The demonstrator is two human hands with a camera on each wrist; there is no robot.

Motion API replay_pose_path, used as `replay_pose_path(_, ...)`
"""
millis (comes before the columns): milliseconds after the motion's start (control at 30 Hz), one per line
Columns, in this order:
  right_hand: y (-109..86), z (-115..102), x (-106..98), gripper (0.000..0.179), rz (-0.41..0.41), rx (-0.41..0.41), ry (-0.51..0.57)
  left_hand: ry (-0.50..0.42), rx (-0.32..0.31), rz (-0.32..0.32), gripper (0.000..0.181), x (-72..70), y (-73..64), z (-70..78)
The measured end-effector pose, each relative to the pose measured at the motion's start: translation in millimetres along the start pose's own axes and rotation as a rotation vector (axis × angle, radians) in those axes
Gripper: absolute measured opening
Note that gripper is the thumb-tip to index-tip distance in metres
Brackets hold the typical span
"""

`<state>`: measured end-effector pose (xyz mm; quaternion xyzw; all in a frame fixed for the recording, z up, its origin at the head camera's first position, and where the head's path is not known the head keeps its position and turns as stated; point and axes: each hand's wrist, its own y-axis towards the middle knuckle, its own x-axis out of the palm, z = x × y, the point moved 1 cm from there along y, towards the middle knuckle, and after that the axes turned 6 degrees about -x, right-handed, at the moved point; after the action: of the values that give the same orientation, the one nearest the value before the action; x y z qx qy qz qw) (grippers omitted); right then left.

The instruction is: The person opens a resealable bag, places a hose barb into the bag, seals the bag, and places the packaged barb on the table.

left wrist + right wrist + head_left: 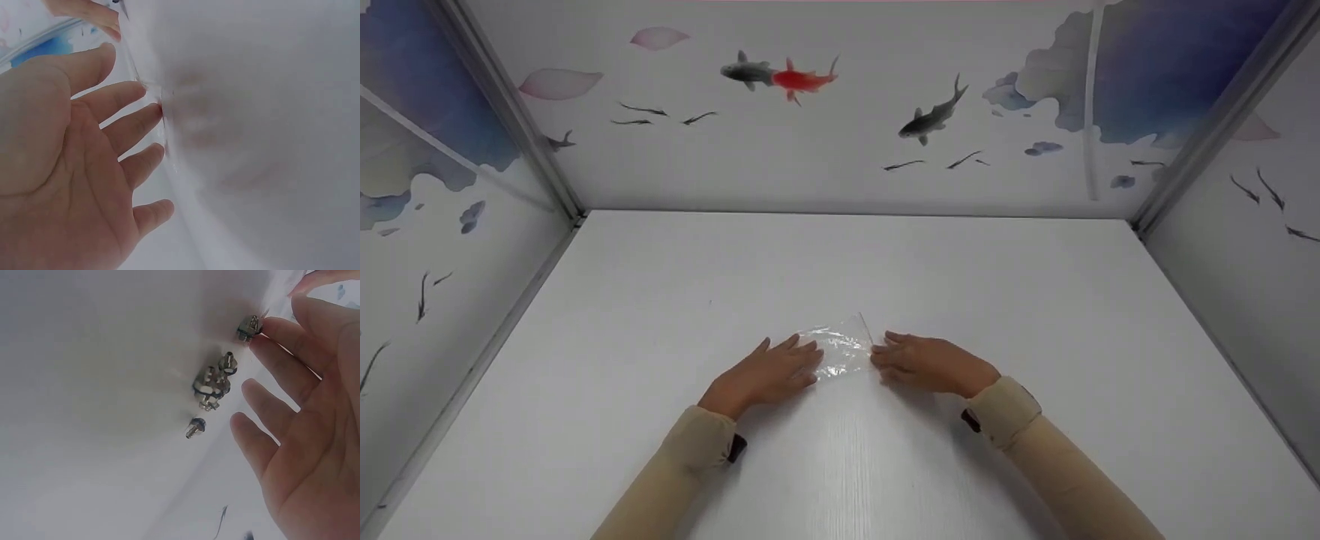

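Observation:
A clear, crinkled plastic bag lies flat on the white table between the two hands. My left hand rests its spread, straight fingertips on the bag's left part. In the left wrist view, that hand has its palm facing the camera and fingertips at the bag's edge. Over the bag's right edge, my right hand has its fingers extended. Beside them, the right wrist view shows several small metal fittings with ridged ends; another fitting is right at the fingertips. The right hand hides these fittings in the head view.
White panels with painted fish and blue washes enclose the table at the back and both sides. Metal posts stand at the back corners. Both forearms wear beige sleeves, with a dark device under each cuff.

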<state>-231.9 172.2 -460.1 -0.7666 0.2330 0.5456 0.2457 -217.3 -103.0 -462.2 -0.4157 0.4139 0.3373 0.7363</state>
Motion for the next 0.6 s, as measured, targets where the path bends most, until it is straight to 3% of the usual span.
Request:
replay_pose_path(167, -4.3, -6, 3, 0.043, 0.014, -0.009, -0.004, 0.019, -0.004, 0.011, 0.049, -2.0, 5.4, 0.0)
replay_pose_path(367, -6.0, -15, 8, 0.042, 0.027, -0.058, -0.081, 0.031, -0.034, 0.039, 0.046, -0.9, 11.2, 1.8)
replay_pose_path(600, -5.1, -18, 7, 0.038, 0.052, -0.082, -0.051, 0.075, -0.032, 0.147, 0.038, -2.1, 18.8, 9.7)
